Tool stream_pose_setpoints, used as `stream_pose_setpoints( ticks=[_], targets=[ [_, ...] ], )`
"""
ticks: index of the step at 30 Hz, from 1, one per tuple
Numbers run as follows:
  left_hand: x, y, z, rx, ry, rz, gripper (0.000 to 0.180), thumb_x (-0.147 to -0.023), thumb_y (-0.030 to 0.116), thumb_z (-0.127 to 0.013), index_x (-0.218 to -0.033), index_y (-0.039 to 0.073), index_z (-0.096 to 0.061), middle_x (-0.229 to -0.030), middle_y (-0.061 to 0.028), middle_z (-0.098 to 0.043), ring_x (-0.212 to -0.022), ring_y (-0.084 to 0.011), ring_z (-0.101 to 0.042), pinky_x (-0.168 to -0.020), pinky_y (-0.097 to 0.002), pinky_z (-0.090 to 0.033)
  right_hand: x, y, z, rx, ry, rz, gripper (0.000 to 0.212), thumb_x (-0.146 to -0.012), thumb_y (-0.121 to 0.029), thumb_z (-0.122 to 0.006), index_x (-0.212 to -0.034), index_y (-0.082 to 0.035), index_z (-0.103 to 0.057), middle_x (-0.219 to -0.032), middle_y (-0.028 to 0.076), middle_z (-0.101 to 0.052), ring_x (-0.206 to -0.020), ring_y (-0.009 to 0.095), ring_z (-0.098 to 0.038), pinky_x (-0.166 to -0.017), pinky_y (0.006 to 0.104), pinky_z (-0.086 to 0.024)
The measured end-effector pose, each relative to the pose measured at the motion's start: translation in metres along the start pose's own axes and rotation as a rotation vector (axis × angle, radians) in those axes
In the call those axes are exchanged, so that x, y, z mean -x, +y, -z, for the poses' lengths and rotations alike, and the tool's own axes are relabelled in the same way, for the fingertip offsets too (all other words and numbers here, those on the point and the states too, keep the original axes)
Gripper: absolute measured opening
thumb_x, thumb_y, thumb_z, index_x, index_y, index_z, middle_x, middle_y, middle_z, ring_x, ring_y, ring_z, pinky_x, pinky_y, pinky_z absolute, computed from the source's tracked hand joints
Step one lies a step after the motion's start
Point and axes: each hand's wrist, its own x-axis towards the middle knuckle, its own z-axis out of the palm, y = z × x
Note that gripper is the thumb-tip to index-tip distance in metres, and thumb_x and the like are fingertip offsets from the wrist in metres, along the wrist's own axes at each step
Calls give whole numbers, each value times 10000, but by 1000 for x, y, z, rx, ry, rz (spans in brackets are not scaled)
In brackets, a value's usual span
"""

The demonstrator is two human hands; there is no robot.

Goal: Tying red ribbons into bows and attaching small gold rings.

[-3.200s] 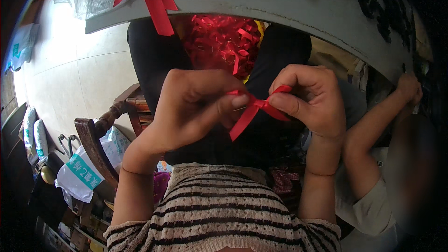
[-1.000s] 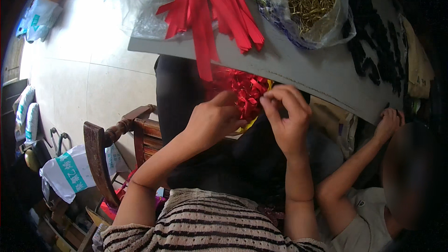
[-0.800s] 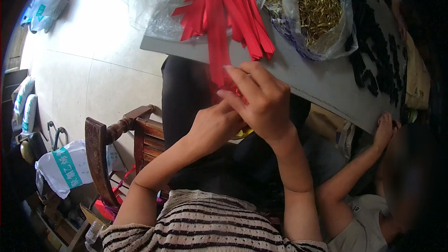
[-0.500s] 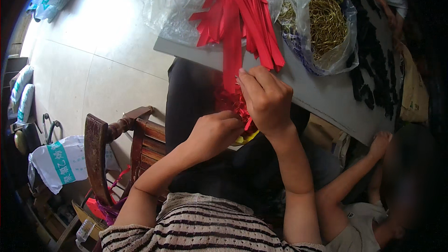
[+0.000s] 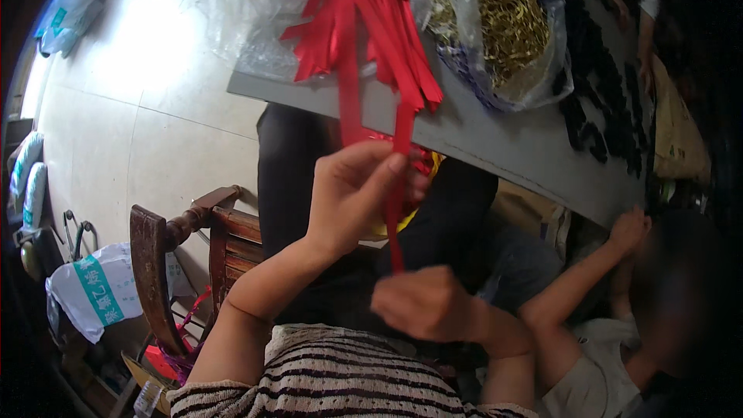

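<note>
Well, a grey table (image 5: 557, 161) overhangs a pale floor (image 5: 193, 147); the left hand (image 5: 348, 193) pinches a red ribbon (image 5: 394, 209), the right hand (image 5: 422, 302) its end.

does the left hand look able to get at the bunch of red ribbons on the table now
Probably yes: the left hand is close to the edge of the table, near the bunch of red ribbons, and nothing visible blocks the way, though it seems to be pinching a red strip.
</note>
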Motion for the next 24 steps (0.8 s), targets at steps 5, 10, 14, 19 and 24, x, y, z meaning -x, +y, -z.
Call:
stream_pose_setpoints(
  ticks=[5,10,14,19,24],
  targets=[
    [29,-7,-8,-221,-158,61,156,-892,51,-561,-990,-56,-620,-807,-66,-656,-718,-76,-593,-651,-220,-491,-25,20,32,-125,654,-371,144,-732,22,-650,-843,-22,-571,-940,97,-554,-836,160,-557,-661,270,-457],
    [33,-11,-8,-286,-227,127,150,-883,38,-559,-979,-59,-622,-805,-76,-656,-733,-86,-607,-663,-221,-497,-24,33,24,-793,840,-285,107,-814,41,-599,-912,23,-561,-1000,107,-587,-854,104,-576,-750,233,-482],
    [34,-10,-11,-268,-247,162,174,-903,62,-530,-993,-65,-610,-810,-90,-658,-763,-100,-621,-691,-225,-501,-20,35,23,-865,914,-278,132,-821,45,-607,-947,35,-568,-929,100,-617,-853,118,-599,-776,242,-491],
    [36,-20,-15,-240,-267,78,284,-974,188,-391,-1116,-27,-509,-735,-62,-626,-662,-98,-598,-602,-216,-468,-20,39,18,-743,966,-284,137,-811,52,-620,-940,31,-577,-923,99,-621,-824,126,-605,-778,247,-491],
    [37,-18,-14,-224,-392,318,336,-992,243,-349,-1204,5,-455,-689,-15,-549,-502,-68,-459,-486,-203,-379,-10,46,32,-711,1132,-314,97,-789,72,-632,-846,19,-574,-899,119,-627,-826,151,-613,-785,262,-492]
  ],
)
